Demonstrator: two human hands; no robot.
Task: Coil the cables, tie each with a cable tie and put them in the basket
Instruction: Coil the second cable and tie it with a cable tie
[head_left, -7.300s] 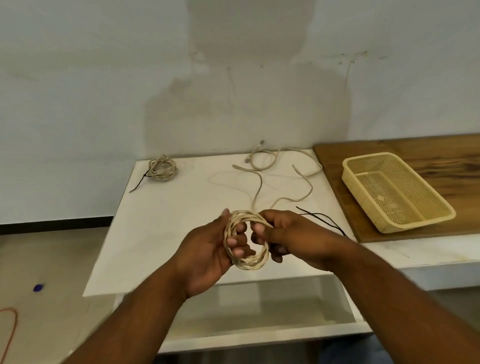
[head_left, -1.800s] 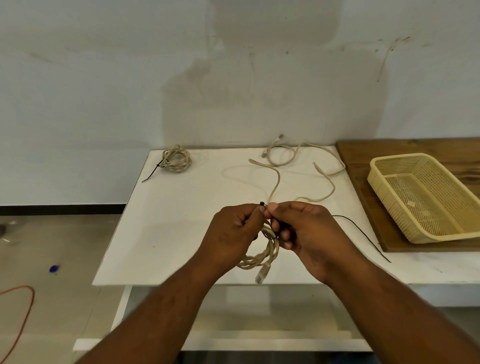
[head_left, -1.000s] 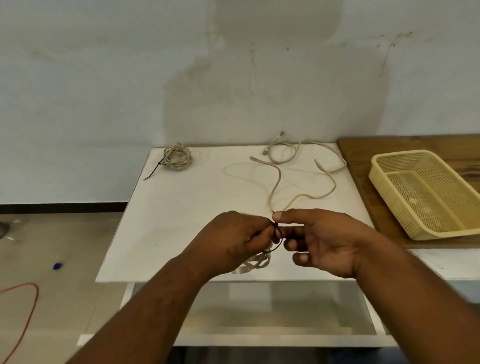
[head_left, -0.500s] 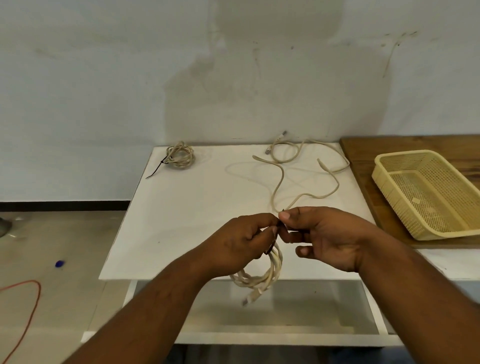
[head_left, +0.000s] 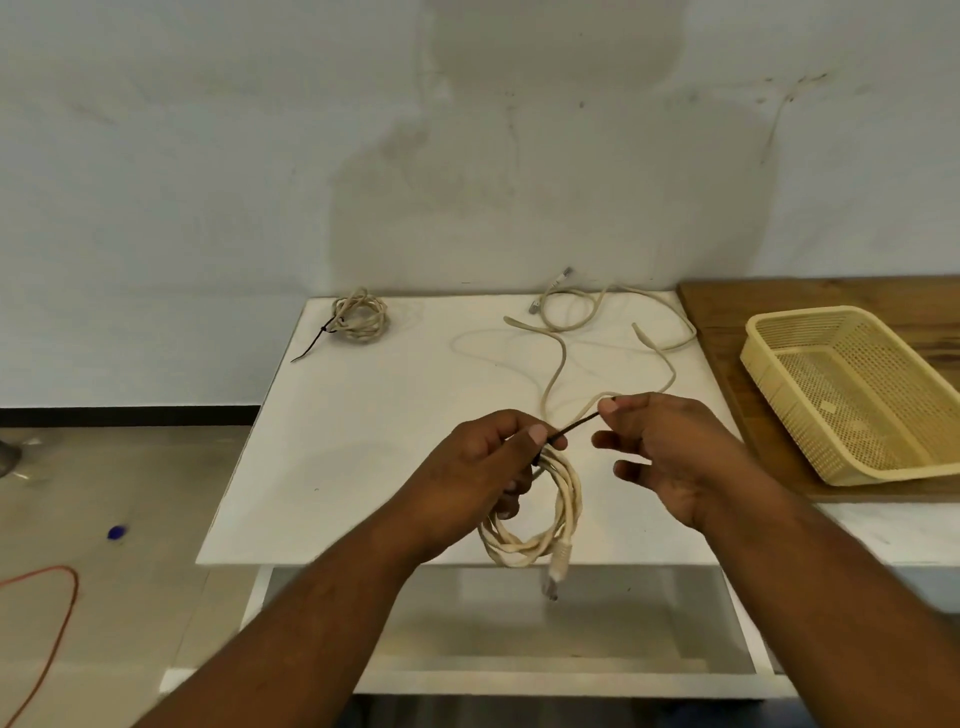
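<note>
beige cable coil (head_left: 540, 514) hangs over white desk (head_left: 363, 441) front edge, plug end dangling at 6 o'clock | left hand (head_left: 478, 467) fingers curled round coil top | thin black plastic cable tie (head_left: 576, 428) runs straight toward 2 o'clock | right hand (head_left: 670, 457) thumb and forefinger pinch its tail, other fingers spread | yellow perforated plastic basket (head_left: 805, 314) at 3 o'clock

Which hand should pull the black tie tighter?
Probably the right hand: it pinches the free tail of the cable tie, while the left hand grips the coiled cable, steadying it.
</note>
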